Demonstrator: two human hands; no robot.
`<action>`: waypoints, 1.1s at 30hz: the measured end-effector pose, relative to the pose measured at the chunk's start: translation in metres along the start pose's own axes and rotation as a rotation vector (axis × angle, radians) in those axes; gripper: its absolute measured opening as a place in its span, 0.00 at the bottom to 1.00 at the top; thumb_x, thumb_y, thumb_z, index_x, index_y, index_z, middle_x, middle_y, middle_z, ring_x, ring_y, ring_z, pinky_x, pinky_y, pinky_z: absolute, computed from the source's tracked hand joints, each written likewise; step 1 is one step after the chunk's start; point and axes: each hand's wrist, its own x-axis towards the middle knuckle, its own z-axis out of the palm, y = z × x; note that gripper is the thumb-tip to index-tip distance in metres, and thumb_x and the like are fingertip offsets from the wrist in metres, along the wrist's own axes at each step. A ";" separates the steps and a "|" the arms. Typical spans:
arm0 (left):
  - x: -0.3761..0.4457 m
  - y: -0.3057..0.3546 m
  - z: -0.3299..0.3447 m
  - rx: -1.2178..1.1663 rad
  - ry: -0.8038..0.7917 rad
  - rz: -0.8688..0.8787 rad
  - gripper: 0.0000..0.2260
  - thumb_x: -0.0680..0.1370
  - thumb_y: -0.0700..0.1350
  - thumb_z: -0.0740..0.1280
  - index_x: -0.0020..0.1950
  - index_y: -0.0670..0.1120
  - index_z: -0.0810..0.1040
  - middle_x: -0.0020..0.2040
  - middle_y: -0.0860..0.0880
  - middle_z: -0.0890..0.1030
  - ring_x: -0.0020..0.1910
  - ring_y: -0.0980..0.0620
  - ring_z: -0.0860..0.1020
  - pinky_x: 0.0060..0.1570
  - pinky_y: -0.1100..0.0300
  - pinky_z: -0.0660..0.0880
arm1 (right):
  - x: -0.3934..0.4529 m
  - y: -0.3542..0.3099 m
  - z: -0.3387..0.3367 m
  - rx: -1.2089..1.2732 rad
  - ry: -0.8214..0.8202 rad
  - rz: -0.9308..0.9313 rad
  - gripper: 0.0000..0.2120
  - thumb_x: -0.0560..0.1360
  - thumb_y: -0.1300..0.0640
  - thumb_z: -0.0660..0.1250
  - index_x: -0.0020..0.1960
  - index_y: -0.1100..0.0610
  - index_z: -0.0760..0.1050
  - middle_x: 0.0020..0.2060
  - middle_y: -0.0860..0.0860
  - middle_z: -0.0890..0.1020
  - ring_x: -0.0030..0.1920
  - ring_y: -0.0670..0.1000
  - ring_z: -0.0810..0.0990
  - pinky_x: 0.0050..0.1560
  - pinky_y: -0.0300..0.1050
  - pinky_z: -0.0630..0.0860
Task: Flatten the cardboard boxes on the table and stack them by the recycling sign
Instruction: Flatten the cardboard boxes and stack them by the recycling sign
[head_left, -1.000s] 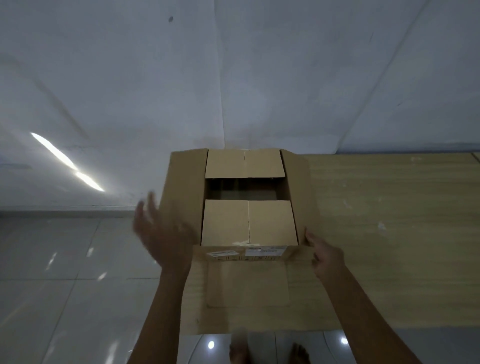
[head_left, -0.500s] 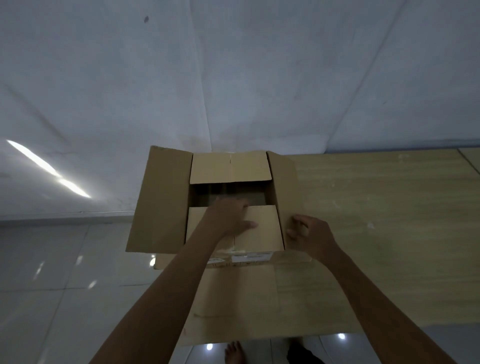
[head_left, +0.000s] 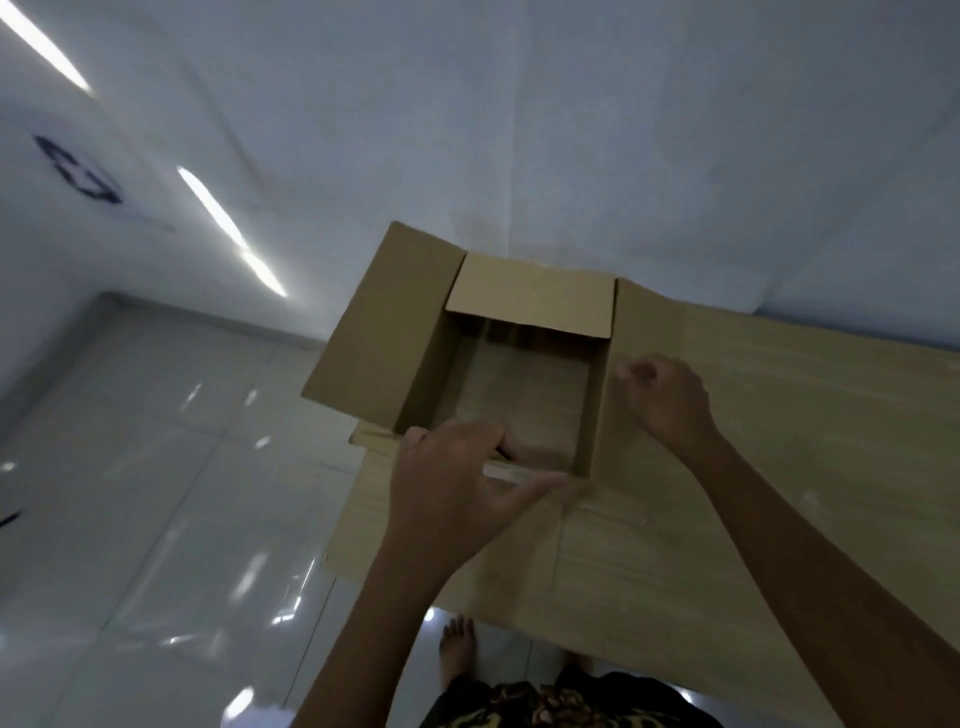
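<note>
While your left hand (head_left: 457, 488) pinches the near flap (head_left: 506, 470) of the cardboard box (head_left: 498, 374), fingers curled over its edge and thumb underneath, that flap reads edge-on, folded back toward you. Grip is closed on cardboard, not loose.

Right hand (head_left: 665, 400) is curled in a loose fist against the right flap (head_left: 644, 332), just outside the right wall. Can't tell if it's actually gripping the flap or only bracing it.

Box sits at the left end of the wooden table (head_left: 805, 426), open face up, left flap (head_left: 384, 322) hanging out past the table edge over the tiled floor (head_left: 130, 467). Far flap (head_left: 530, 299) is still folded in over the opening. You can see wood grain through the bottom, so my read is the bottom is already open and it's just a sleeve now.

Key relation: the opening's long axis runs near-to-far, away from you. Your hands sit on the near wall and the right wall, so adjacent sides, meeting at the near-right corner. Collapsing likely means shearing that corner, pushing the right wall left while the near edge stays pinned.

Recycling sign (head_left: 83, 174) is on the wall far left, blurred. Left hand is the nearer one for the carry over.
</note>
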 end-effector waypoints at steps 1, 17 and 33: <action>-0.010 0.006 -0.005 -0.076 -0.051 -0.098 0.22 0.74 0.74 0.62 0.42 0.56 0.80 0.37 0.63 0.79 0.39 0.64 0.77 0.46 0.55 0.75 | 0.004 -0.005 0.002 -0.005 -0.003 -0.060 0.20 0.78 0.44 0.65 0.60 0.58 0.78 0.55 0.59 0.80 0.55 0.59 0.79 0.53 0.47 0.72; -0.005 -0.024 0.087 -0.032 0.084 -0.808 0.44 0.73 0.63 0.69 0.82 0.57 0.49 0.81 0.56 0.40 0.80 0.47 0.43 0.73 0.37 0.50 | 0.098 -0.059 0.035 -0.467 -0.077 -0.631 0.21 0.77 0.59 0.64 0.70 0.52 0.70 0.69 0.58 0.74 0.69 0.61 0.70 0.72 0.63 0.59; -0.006 -0.047 0.084 -0.299 0.413 -0.904 0.59 0.62 0.63 0.80 0.81 0.51 0.47 0.80 0.53 0.55 0.77 0.48 0.58 0.74 0.42 0.64 | 0.218 -0.078 -0.010 -0.072 -0.002 -0.037 0.34 0.73 0.48 0.74 0.73 0.54 0.63 0.74 0.61 0.59 0.72 0.65 0.64 0.68 0.62 0.67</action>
